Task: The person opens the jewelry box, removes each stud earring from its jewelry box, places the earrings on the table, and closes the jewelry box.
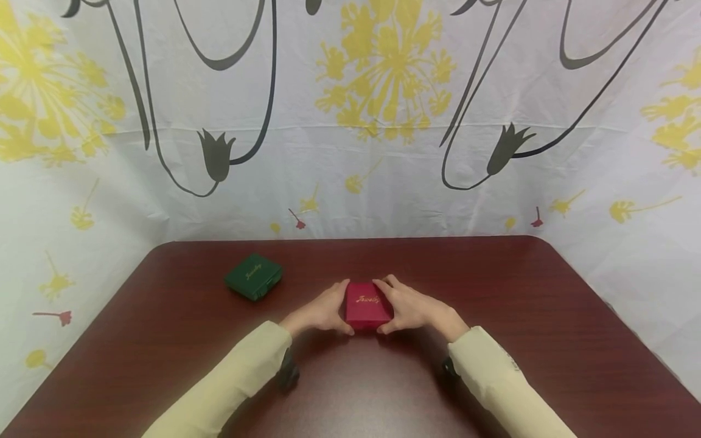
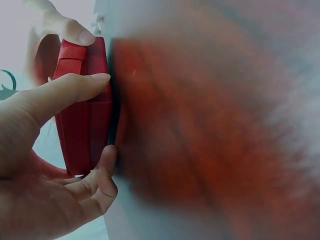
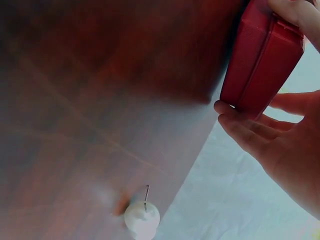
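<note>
A red jewelry box (image 1: 368,304) with gold lettering on its lid sits closed between my two hands, near the middle of the table. My left hand (image 1: 327,309) grips its left side, thumb on the near front edge and fingers toward the back. From the right, my right hand (image 1: 415,308) grips the opposite side in the same way. In the left wrist view the box (image 2: 75,125) shows its ribbed front tab, with a thumb of each hand on the front. The box (image 3: 267,65) is very close to the table; whether it touches is unclear.
A closed green jewelry box (image 1: 254,277) lies at the back left of the brown table (image 1: 547,340). A white bead-like ball (image 3: 142,220) with a thin metal pin appears low in the right wrist view. Behind the table hangs a patterned cloth (image 1: 306,176).
</note>
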### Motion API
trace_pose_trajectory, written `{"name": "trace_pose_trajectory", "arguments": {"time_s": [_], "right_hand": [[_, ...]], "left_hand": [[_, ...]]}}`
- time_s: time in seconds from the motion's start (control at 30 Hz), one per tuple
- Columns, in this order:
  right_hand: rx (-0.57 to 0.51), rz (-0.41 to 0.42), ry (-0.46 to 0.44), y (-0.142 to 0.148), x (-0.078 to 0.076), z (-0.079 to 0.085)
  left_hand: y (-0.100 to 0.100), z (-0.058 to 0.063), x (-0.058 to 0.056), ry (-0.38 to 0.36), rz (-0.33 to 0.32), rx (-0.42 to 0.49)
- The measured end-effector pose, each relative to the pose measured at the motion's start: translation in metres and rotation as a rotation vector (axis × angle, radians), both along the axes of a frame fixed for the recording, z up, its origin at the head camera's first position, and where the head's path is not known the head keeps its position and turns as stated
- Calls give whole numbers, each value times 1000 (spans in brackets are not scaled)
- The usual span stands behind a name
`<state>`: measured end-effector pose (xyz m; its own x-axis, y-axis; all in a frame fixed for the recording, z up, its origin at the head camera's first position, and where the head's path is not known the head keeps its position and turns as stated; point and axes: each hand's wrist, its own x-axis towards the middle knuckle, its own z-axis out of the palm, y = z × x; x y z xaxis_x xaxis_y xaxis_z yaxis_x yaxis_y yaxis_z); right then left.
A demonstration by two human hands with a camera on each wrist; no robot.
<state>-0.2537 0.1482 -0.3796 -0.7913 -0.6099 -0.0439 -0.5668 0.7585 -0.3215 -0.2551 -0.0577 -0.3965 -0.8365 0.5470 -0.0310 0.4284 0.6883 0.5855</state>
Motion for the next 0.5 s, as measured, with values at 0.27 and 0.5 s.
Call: {"name": "trace_pose_trajectory", "arguments": {"time_s": [0.27,0.5], "right_hand": [[-11,-6,1,-3,-20,2],[-21,-22,-15,-7,-36,2]], "left_hand": [[-1,4,-19,-26,51,4],[-2,6,-33,-20,82,4]]}}
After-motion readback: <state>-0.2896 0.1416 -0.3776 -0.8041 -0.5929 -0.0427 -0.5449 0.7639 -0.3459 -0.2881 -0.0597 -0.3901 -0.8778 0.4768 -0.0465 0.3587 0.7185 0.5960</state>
